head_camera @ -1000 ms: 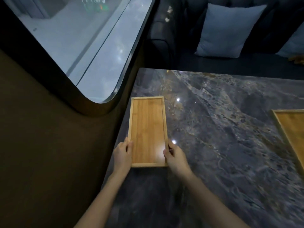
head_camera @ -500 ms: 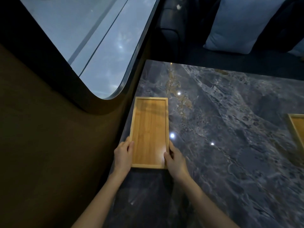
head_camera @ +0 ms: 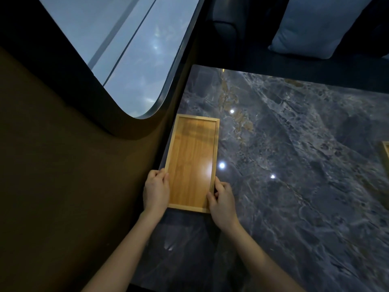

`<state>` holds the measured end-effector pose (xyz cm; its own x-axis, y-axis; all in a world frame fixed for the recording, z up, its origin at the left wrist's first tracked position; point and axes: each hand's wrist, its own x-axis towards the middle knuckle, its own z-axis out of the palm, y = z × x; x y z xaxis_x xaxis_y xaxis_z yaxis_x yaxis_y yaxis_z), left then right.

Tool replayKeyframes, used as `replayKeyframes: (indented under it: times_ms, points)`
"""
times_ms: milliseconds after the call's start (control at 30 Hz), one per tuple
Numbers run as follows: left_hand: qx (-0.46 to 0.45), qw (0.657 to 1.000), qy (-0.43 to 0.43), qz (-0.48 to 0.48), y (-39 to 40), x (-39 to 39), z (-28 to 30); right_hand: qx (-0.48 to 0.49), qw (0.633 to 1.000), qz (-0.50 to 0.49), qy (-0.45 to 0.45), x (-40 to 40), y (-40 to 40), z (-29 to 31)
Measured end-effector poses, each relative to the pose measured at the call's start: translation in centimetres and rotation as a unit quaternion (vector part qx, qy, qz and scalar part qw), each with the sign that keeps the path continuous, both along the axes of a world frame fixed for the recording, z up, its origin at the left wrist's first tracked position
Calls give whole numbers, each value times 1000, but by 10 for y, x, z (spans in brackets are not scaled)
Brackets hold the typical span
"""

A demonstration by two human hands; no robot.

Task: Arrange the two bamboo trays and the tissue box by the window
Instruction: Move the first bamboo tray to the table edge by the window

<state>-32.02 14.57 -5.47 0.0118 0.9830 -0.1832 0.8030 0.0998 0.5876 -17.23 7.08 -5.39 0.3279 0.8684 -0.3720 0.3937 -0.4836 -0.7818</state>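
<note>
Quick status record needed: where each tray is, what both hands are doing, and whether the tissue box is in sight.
near tray: bamboo tray flat on the marble table, along its window-side edge
left hand: left hand grips the tray's left rim, near corner
right hand: right hand grips the tray's right rim, near corner
second tray: second tray only partly visible at the right frame edge
tissue box: not in view

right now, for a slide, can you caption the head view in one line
Both hands, left and right, grip a bamboo tray at the marble table's window-side edge.
</note>
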Motion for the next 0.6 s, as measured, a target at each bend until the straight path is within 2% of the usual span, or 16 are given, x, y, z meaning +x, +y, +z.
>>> replayKeyframes:
  times_ms: [167,600]
  points:
    - [-6,999,43,13,-1,4,-1,-1,1000,-8,-15,-5,0,-4]
    - [19,997,70,21,-1,5,2,32,998,-31,-33,-17,-1,-10]
